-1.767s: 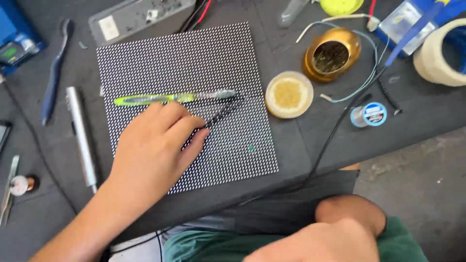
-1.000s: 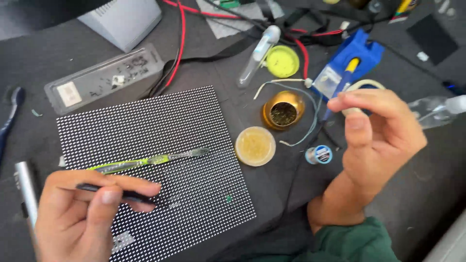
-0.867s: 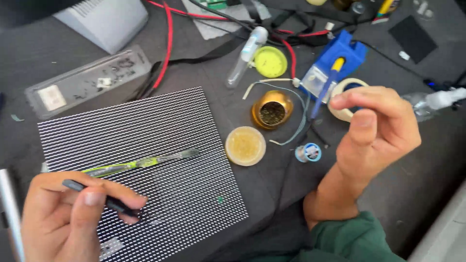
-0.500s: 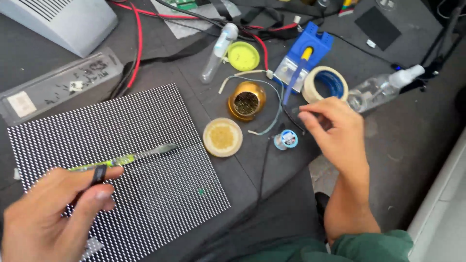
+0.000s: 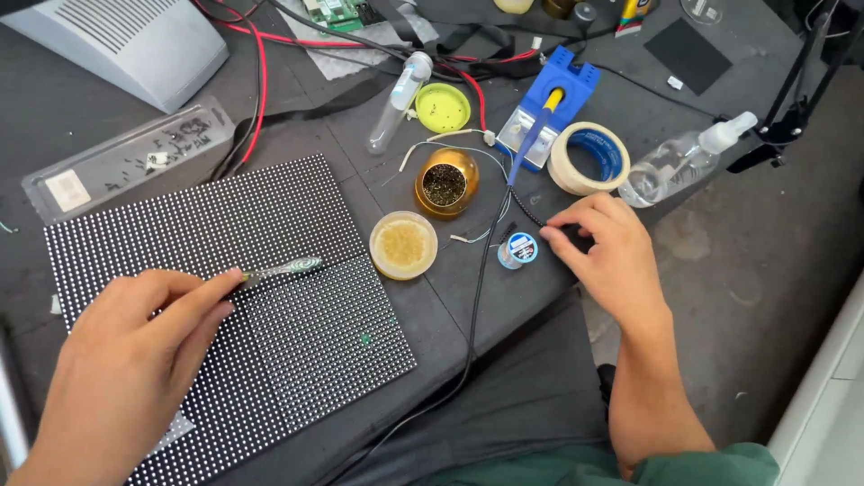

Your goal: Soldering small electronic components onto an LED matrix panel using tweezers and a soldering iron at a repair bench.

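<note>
A black LED matrix panel [image 5: 297,342] lies flat on the dark bench. My left hand [image 5: 135,360] rests on it, with the fingers laid over the handle of a green-handled tool [image 5: 283,267] whose metal tip pokes out to the right. I cannot tell if the fingers grip the tool. My right hand [image 5: 607,256] is at the bench's right edge. Its fingertips pinch a black cable [image 5: 540,219] just right of a small blue-and-white solder spool [image 5: 519,249].
A round flux tin [image 5: 402,245], a gold tip cleaner [image 5: 445,183], a blue soldering iron stand [image 5: 551,94], a tape roll [image 5: 589,157] and a clear bottle [image 5: 675,166] crowd the middle. A grey box [image 5: 126,45] and a clear case [image 5: 126,166] sit at the back left. Red and black wires cross the back.
My right hand has come down from mid-air to the cable beside the solder spool. My left hand has slid onto the green tool's handle, and the black tweezers it held no longer show.
</note>
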